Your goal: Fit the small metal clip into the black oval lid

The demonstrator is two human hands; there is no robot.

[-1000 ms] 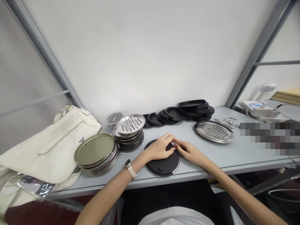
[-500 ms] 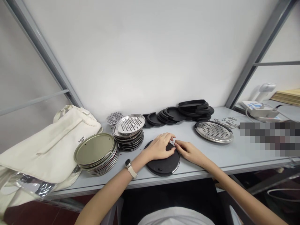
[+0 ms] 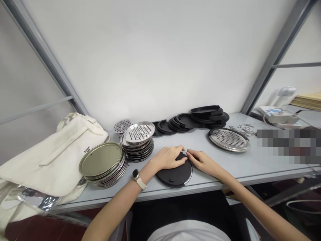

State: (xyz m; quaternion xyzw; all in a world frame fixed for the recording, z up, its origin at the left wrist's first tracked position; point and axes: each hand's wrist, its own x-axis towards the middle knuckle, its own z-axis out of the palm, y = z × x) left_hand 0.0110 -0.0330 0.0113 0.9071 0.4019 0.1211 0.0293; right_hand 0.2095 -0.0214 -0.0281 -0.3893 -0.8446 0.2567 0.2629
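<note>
A black round disc (image 3: 173,174) lies on the table in front of me, with a bright metal edge along its right side and a small hole near the front. My left hand (image 3: 168,158) lies across its far part, fingers curled over the rim and thumb on the face. At the rim by the left fingertips is a small shiny metal clip (image 3: 185,153). My right hand (image 3: 200,161) pinches it from the right between thumb and fingers; the fingertips partly hide it.
Left are stacked olive-topped discs (image 3: 102,160), stacked metal grater plates (image 3: 139,133) and a cream bag (image 3: 60,154). Black rims (image 3: 187,121) overlap along the wall. To the right lie a black-rimmed grater disc (image 3: 229,140), loose metal clips (image 3: 244,129) and a white device (image 3: 281,115).
My left hand has shifted slightly down and its fingers have drawn in a little. My right hand stays nearly in place at the clip.
</note>
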